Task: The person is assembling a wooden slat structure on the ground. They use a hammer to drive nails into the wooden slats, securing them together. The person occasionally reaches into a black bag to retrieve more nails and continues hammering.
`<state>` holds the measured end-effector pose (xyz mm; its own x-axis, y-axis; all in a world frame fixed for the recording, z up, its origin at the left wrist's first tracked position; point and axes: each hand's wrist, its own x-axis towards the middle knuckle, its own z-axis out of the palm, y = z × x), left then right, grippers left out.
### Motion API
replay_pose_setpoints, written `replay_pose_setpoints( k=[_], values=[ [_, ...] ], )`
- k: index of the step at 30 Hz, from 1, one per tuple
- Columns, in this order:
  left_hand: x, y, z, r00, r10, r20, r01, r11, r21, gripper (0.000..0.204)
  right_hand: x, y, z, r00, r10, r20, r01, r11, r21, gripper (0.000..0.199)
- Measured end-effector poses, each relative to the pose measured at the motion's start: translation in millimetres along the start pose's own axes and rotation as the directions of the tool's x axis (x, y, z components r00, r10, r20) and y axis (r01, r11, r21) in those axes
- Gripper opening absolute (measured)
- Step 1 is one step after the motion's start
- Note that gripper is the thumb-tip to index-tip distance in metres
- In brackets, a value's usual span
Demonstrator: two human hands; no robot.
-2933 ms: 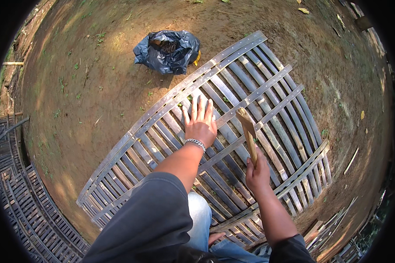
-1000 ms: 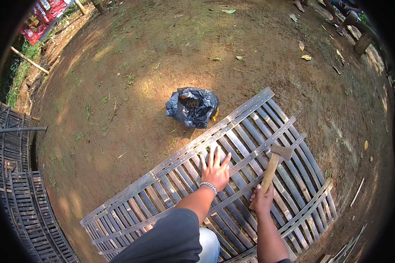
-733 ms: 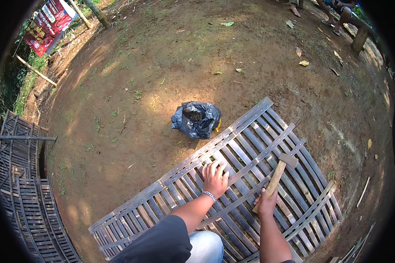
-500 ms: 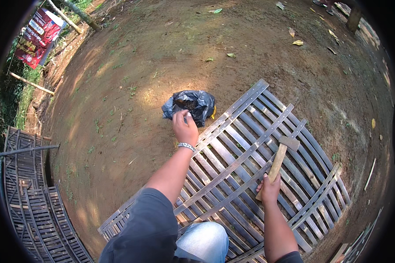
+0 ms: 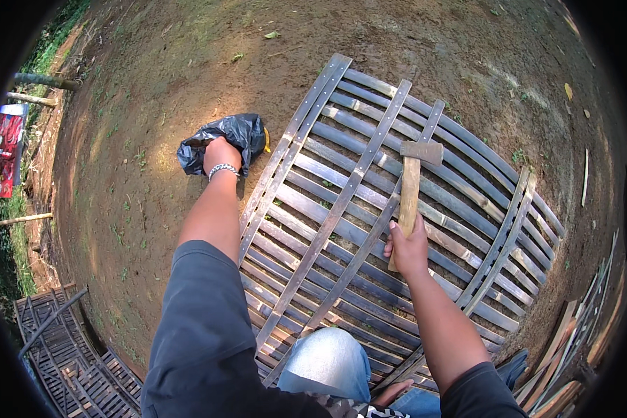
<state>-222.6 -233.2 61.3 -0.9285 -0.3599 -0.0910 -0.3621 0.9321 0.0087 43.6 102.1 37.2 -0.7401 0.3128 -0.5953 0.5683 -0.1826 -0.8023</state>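
Note:
My right hand (image 5: 407,245) is wrapped round the wooden handle of a hammer (image 5: 410,188), whose blocky head points away from me over the slats. Beneath it lies a bamboo slat panel (image 5: 355,174), long strips fastened across by several crosspieces dotted with nail heads. My left hand (image 5: 221,155), with a bracelet at the wrist, reaches into the mouth of a crumpled black plastic bag (image 5: 242,132) on the soil left of the panel. The bag hides its fingers, so what they touch does not show.
More slatted bamboo panels (image 5: 70,348) lie at the lower left. A red banner (image 5: 5,150) hangs by bamboo poles at the far left. Loose strips of wood (image 5: 571,341) lie at the lower right. My knee (image 5: 327,362) is over the panel's near edge.
My left hand has gone from above the bag's near rim down into its mouth. The view has shifted, so bag and panel sit further left. The hammer stays in my right hand.

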Motion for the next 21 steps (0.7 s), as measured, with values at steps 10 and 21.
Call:
replay_pose_setpoints(
  k=[10,21],
  values=[
    [0,-17,-8,0.984,0.122,-0.13,-0.126,0.992,-0.025,0.017,-3,-8,5,1.0,-0.015,-0.005,0.015,1.0,0.002,0.042],
    [-123,-17,-38,0.858,-0.035,-0.512,-0.494,0.216,-0.842,0.016,-4,-6,2,0.999,-0.035,-0.027,0.034,0.999,-0.017,0.045]
  ],
)
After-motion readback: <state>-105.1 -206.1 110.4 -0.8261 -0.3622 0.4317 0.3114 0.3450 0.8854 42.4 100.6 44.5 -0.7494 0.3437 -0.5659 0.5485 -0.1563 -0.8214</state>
